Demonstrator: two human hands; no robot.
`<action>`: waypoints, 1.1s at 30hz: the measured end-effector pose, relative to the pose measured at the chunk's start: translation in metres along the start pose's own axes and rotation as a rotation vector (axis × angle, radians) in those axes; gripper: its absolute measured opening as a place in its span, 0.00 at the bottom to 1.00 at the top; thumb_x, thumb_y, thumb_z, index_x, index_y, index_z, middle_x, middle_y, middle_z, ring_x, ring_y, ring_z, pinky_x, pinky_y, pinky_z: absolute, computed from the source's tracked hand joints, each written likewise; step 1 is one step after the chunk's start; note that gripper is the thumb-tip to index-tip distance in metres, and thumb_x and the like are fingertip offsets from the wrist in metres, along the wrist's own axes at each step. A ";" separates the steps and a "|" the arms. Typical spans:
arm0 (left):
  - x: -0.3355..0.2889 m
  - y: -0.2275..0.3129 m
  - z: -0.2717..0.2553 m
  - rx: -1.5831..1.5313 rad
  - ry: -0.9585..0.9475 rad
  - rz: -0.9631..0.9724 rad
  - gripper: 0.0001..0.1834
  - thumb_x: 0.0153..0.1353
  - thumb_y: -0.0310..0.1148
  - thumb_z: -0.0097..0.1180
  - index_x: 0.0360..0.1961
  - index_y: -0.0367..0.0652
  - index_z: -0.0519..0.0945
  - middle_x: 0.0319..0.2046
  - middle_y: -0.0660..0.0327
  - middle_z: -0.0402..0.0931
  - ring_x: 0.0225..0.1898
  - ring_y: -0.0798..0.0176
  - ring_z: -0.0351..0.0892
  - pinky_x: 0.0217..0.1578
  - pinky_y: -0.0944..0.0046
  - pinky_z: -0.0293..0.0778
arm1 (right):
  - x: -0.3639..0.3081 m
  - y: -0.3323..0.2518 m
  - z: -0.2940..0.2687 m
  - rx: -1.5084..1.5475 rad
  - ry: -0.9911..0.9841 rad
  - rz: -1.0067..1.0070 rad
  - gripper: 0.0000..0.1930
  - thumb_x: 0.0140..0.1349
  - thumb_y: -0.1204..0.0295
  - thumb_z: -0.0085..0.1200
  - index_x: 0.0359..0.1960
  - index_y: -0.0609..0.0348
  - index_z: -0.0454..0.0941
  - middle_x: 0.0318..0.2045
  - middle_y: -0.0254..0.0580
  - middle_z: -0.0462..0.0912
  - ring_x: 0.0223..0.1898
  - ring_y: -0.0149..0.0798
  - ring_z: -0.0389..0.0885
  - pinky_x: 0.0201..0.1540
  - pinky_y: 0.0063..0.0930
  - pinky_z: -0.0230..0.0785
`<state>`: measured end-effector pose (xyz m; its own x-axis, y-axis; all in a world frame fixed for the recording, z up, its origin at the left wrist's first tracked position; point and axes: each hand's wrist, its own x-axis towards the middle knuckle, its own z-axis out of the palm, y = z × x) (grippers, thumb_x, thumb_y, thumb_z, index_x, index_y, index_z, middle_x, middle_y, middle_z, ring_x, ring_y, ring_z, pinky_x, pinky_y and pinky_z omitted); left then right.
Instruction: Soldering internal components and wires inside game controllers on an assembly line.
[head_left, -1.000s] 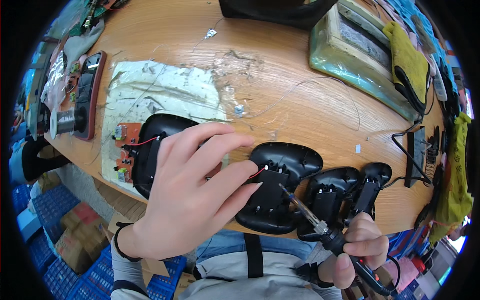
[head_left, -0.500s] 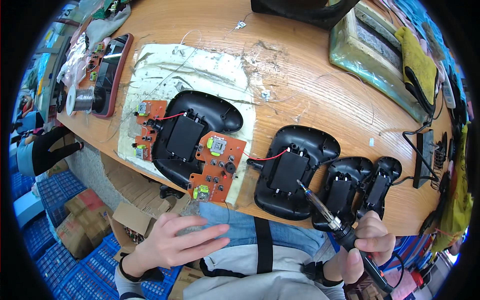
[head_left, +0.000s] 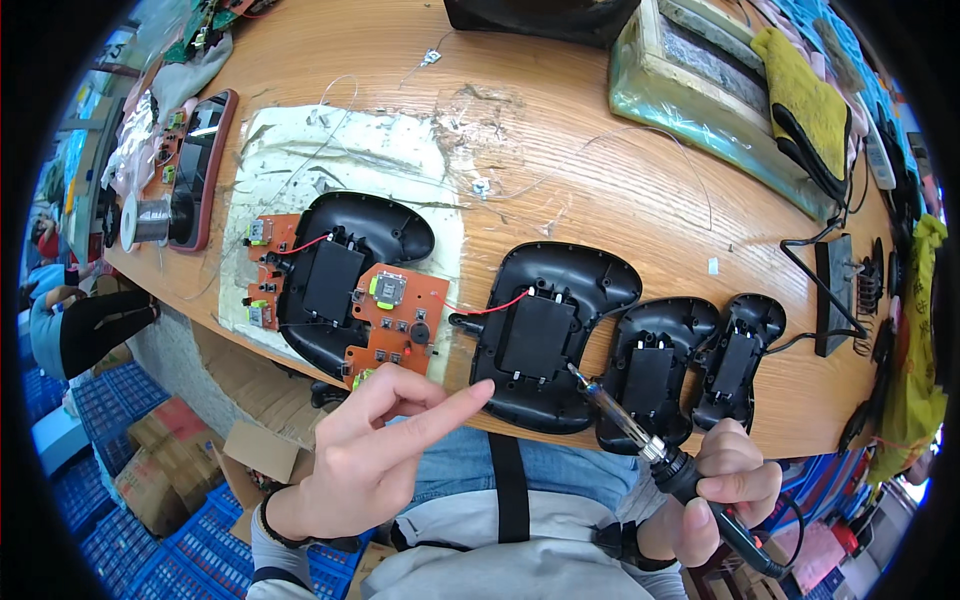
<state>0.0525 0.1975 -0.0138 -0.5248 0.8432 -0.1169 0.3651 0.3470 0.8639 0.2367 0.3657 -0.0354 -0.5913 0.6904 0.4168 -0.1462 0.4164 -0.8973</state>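
Your right grip (head_left: 735, 482) is wrapped around a soldering iron (head_left: 675, 472), its tip over the black shell (head_left: 538, 335) up-left of it. Your left grip (head_left: 365, 455) sits just below the orange circuit board (head_left: 385, 335); I cannot tell whether it pinches anything. One red wire (head_left: 490, 311) looks already joined; the two smaller shells (head_left: 650, 378) above your right grip show none.

Slanted soldering iron (head_left: 674, 472), open black shell (head_left: 537, 335) (orange board (head_left: 400, 312) beside)

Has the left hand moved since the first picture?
Yes: judged against the wooden table, the left hand has drawn back, toward the near edge.
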 end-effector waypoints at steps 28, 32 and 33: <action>0.039 -0.004 0.019 0.583 -0.067 0.472 0.06 0.40 0.25 0.54 0.23 0.40 0.78 0.39 0.62 0.79 0.48 0.55 0.73 0.39 0.62 0.64 | -0.003 0.008 -0.010 0.011 -0.174 -0.040 0.12 0.45 0.68 0.56 0.25 0.59 0.67 0.11 0.34 0.66 0.10 0.29 0.58 0.19 0.26 0.49; 0.038 -0.003 0.022 0.614 -0.056 0.482 0.06 0.39 0.25 0.54 0.23 0.40 0.78 0.39 0.62 0.79 0.48 0.56 0.73 0.39 0.62 0.64 | 0.002 0.011 -0.010 0.025 -0.283 -0.075 0.11 0.45 0.70 0.56 0.26 0.60 0.67 0.10 0.33 0.66 0.08 0.29 0.59 0.18 0.26 0.49; 0.039 -0.003 0.022 0.636 -0.061 0.487 0.06 0.39 0.26 0.54 0.23 0.40 0.79 0.39 0.62 0.78 0.49 0.56 0.73 0.40 0.62 0.64 | 0.001 0.012 -0.010 0.038 -0.288 -0.090 0.11 0.44 0.70 0.56 0.26 0.60 0.67 0.09 0.32 0.65 0.08 0.29 0.59 0.17 0.26 0.48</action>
<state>0.0484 0.2386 -0.0319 -0.1574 0.9746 0.1593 0.9200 0.0861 0.3823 0.2422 0.3773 -0.0447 -0.7747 0.4531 0.4411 -0.2346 0.4418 -0.8659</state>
